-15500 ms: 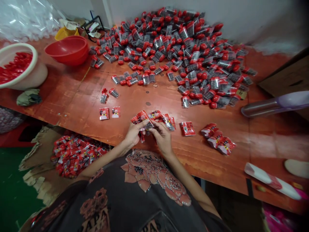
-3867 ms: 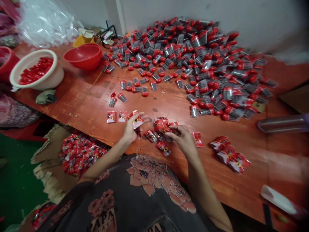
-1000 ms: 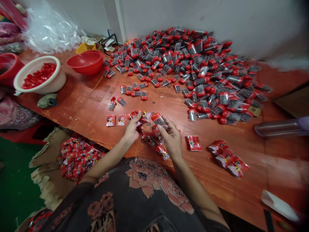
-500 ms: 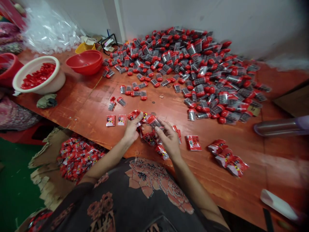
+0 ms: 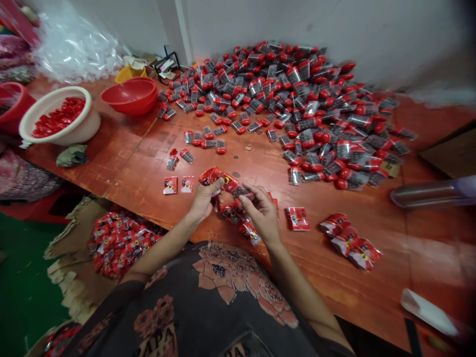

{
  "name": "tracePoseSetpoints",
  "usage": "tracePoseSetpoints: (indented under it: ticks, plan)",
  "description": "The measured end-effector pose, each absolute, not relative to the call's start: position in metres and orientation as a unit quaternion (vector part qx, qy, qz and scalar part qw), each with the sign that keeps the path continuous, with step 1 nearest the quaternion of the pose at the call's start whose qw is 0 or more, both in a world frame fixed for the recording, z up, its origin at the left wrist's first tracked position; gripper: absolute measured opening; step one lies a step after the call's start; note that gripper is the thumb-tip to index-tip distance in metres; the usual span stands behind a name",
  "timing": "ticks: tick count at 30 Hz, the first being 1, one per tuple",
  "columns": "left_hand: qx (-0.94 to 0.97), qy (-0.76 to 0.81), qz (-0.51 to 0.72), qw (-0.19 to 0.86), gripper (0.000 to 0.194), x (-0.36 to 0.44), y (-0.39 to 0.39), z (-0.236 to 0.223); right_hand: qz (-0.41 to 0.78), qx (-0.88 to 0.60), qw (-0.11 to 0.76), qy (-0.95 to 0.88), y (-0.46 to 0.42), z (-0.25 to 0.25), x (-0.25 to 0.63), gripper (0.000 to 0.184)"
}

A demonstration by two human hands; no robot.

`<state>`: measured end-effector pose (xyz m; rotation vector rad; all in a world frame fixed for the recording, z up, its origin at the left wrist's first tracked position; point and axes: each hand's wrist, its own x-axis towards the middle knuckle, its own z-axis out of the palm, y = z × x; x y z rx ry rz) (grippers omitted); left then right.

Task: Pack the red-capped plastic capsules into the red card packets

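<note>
In the head view my left hand point(image 5: 204, 199) is closed on a shiny red printed packet point(image 5: 229, 183), thumb on top. My right hand point(image 5: 262, 212) pinches a small clear container with dark contents point(image 5: 243, 191), its far end inside the packet's right-hand opening. The container's cap is hidden by the packet. Below and between my hands lie several filled red packets point(image 5: 248, 231), partly covered by my right hand. A flat stack of red packets point(image 5: 297, 219) lies to the right of my right hand. Two flat red-and-white cards or packets point(image 5: 170, 185) are left of my left hand.
A large heap of red-capped containers point(image 5: 297, 89) covers the back of the table point(image 5: 130, 173). On the left stand a white basin point(image 5: 89, 111) of red caps and a red bowl point(image 5: 130, 94). A carton of red packets point(image 5: 61, 258) is below the table edge.
The container's red cap, visible before at the packet's mouth, is now covered by the packet. The container has moved left into it, and my hands have barely shifted.
</note>
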<state>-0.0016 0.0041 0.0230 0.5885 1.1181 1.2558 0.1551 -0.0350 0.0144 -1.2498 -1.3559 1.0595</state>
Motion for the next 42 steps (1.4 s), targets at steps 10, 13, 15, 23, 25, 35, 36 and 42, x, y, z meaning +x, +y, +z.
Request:
tracePoseSetpoints:
  ticks: [10, 13, 15, 23, 25, 35, 36, 42]
  plan:
    - [0.283, 0.485, 0.511, 0.651, 0.050, 0.001, -0.004, 0.038, 0.616, -0.494, 0.481, -0.381, -0.043, 0.012, 0.145, 0.033]
    - [0.285, 0.483, 0.503, 0.657, 0.057, 0.001, -0.005, 0.038, 0.530, -0.520, 0.509, -0.435, -0.044, 0.011, 0.146, 0.030]
    - [0.293, 0.484, 0.498, 0.657, 0.055, 0.001, -0.006, 0.038, 0.479, -0.531, 0.524, -0.463, -0.045, 0.011, 0.148, 0.029]
    - [0.272, 0.496, 0.506, 0.651, 0.028, 0.005, -0.007, 0.039, 0.645, -0.487, 0.495, -0.317, -0.044, 0.010, 0.151, 0.032]
    - [0.265, 0.500, 0.519, 0.641, 0.030, 0.008, -0.008, 0.038, 0.627, -0.499, 0.505, -0.320, -0.048, 0.009, 0.147, 0.033]
    - [0.294, 0.532, 0.533, 0.589, 0.033, 0.008, -0.015, 0.035, 0.582, -0.508, 0.515, -0.370, -0.048, 0.008, 0.147, 0.031]
    - [0.293, 0.536, 0.529, 0.589, 0.034, 0.007, -0.014, 0.035, 0.617, -0.496, 0.499, -0.354, -0.046, 0.010, 0.149, 0.031]
    - [0.273, 0.543, 0.525, 0.596, 0.035, 0.006, -0.013, 0.039, 0.635, -0.488, 0.493, -0.340, -0.047, 0.015, 0.149, 0.031]
